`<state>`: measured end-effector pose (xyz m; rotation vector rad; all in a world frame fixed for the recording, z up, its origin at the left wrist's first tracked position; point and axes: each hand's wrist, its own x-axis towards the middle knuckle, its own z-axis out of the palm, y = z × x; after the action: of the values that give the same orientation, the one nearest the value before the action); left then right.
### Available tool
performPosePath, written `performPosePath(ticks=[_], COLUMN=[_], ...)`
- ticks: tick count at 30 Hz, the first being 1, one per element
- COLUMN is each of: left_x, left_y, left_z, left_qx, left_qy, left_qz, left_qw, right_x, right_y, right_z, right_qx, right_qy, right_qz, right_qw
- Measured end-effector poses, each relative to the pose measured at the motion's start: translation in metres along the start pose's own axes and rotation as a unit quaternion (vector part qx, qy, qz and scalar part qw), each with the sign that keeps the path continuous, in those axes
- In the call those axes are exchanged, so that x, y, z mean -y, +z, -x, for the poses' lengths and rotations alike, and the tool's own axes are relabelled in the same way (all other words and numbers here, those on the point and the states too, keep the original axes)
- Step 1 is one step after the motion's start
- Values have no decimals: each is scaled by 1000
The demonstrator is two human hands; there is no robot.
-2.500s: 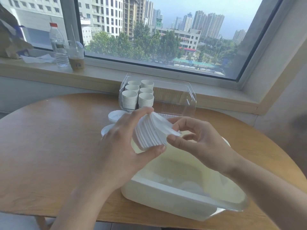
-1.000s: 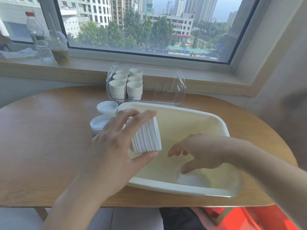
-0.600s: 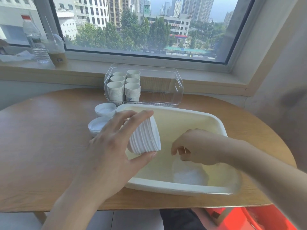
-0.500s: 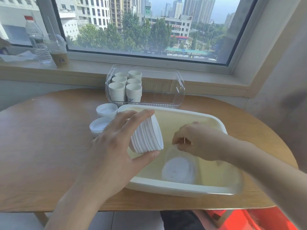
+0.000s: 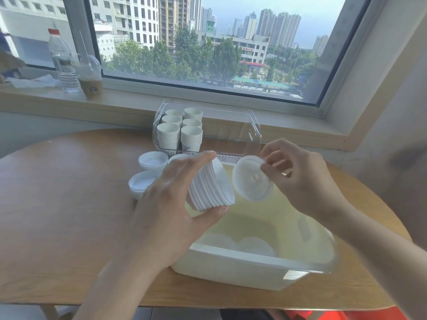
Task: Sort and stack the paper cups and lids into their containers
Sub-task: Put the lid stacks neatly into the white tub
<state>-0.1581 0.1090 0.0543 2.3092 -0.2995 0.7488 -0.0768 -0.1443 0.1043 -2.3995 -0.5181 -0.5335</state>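
Left hand (image 5: 166, 204) grips lid stack (image 5: 211, 184) around its sides; right hand (image 5: 300, 179) pinches one lid (image 5: 251, 179) by rim. Light, thin, probably bendy.

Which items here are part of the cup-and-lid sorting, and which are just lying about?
Job: stack of lids held by the left hand; single lid pinched by the right hand; white tub; clear bin with cup stacks; lid piles.

Lying about: water bottle; iced drink.
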Motion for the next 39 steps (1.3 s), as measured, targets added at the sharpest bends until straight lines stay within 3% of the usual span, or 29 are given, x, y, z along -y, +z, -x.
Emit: performPosePath(ticks=[5,15,39], left_x=[-1,0,11], left_y=[-1,-2,4], left_z=[-1,-1,-2], left_qx=[3,13,1], left_qy=[1,13,60], left_qz=[11,6,3], left_qw=[1000,1000,998], right_x=[15,38,46], right_y=[5,6,-8], right_z=[1,8,7], right_qx=[34,188,234], right_qy=[12,-20,-92], right_qz=[-114,-157,-135], right_qw=[993,969,958])
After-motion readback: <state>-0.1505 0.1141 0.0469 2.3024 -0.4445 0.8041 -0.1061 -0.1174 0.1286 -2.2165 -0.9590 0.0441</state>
